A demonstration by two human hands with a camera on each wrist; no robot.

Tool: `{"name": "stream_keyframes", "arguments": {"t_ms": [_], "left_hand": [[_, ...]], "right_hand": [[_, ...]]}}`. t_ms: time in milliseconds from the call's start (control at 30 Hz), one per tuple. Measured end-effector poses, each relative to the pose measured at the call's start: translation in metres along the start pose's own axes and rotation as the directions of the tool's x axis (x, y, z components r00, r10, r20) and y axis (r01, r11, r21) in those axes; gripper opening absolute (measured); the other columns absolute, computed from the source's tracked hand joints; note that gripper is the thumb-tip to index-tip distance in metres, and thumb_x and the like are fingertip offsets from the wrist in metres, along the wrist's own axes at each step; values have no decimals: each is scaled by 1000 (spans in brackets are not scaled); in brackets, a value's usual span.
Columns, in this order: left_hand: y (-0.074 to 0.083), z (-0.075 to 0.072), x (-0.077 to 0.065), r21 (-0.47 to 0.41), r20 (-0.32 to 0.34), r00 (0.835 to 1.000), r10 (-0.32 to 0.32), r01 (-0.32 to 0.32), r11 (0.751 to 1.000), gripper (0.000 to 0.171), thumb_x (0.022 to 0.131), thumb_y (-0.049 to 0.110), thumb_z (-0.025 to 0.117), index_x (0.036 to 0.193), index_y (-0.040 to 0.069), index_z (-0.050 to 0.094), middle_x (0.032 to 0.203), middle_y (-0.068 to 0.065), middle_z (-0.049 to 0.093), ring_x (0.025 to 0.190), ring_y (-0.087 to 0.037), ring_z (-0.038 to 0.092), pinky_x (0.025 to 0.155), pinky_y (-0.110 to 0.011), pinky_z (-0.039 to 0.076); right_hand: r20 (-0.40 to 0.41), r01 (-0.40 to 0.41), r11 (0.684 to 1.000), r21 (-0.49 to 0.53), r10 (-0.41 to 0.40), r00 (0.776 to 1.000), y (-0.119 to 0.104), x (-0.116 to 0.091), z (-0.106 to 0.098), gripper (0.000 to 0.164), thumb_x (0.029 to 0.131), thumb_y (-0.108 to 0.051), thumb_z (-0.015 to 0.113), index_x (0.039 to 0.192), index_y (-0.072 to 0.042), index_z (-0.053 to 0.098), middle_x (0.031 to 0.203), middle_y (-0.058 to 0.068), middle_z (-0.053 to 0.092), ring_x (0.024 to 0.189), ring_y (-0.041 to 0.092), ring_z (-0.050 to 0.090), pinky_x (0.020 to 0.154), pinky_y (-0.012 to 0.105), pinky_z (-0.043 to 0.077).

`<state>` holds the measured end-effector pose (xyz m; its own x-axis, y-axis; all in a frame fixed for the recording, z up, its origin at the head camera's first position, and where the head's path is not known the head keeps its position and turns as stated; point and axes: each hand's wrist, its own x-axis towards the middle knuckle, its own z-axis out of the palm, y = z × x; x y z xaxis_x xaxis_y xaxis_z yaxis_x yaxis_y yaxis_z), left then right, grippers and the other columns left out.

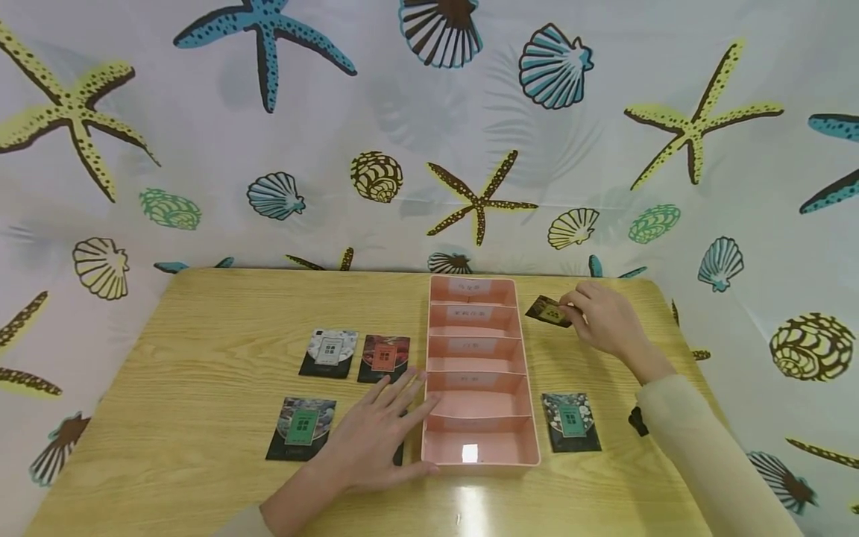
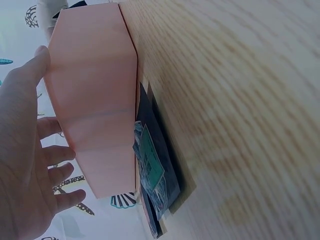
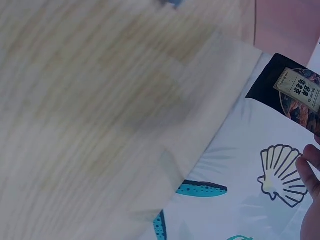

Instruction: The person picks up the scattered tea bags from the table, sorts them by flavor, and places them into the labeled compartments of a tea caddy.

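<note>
A dark, flat rectangular sachet with a pale yellowish label (image 1: 546, 310) is raised just right of the far end of the long pink box with five compartments (image 1: 482, 425), apart from its wall. The right hand (image 1: 602, 319) pinches it by one edge, between thumb and fingers. The left hand (image 1: 376, 436) is spread, fingers extended, at the box's near left rim, gripping nothing. The step in hand seems to be picking up or carrying this one sachet while the left hand steadies the box; the next move probably calls for keeping that edge pinch and clearing the box's right wall if the sachet goes over it. Right of the box's near end lies a dark sachet with a teal label (image 1: 572, 423); left of it lie dark sachets with a whitish label (image 1: 329, 354), a red label (image 1: 384, 359) and a green label (image 1: 301, 428). Beneath all of them and the box is a pale wood-grained worktop (image 1: 221, 350); beyond the box hangs white shell-and-starfish cloth (image 1: 322, 149).
</note>
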<state>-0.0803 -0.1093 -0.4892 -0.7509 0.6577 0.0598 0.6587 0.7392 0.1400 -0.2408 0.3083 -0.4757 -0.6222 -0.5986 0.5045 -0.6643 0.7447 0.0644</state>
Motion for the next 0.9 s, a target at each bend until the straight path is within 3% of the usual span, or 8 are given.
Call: {"name": "stream_keyframes", "arguments": {"t_ms": [433,600,900], "left_hand": [[0,2,1,12,-20,1000,-1,1,1000,91,92,80,56,163,23,43,174,-11,32,163,-34,30,129,-56,35],[1,2,1,2,-13,1000,-10,10,1000,90,92,79,56,162,23,44,174,-11,32,163,-34,29,128,-57,35],[1,1,1,-10,-6,1000,-13,13,1000,90,93,78,57,162,23,44,174,-12,33,163,-35,29,128,-58,35]], "right_hand": [[-86,69,998,8,-68,994,-2,42,-12,8,92,-13,80,93,-7,75,80,8,66,67,23,57,56,36,48],[-126,81,996,22,-78,989,-3,59,-16,9,91,-12,81,96,-6,76,82,10,69,70,25,61,61,40,54],[-125,99,995,32,-94,988,-16,85,-14,12,93,-16,81,100,-8,77,87,9,71,77,27,67,68,41,58]]}}
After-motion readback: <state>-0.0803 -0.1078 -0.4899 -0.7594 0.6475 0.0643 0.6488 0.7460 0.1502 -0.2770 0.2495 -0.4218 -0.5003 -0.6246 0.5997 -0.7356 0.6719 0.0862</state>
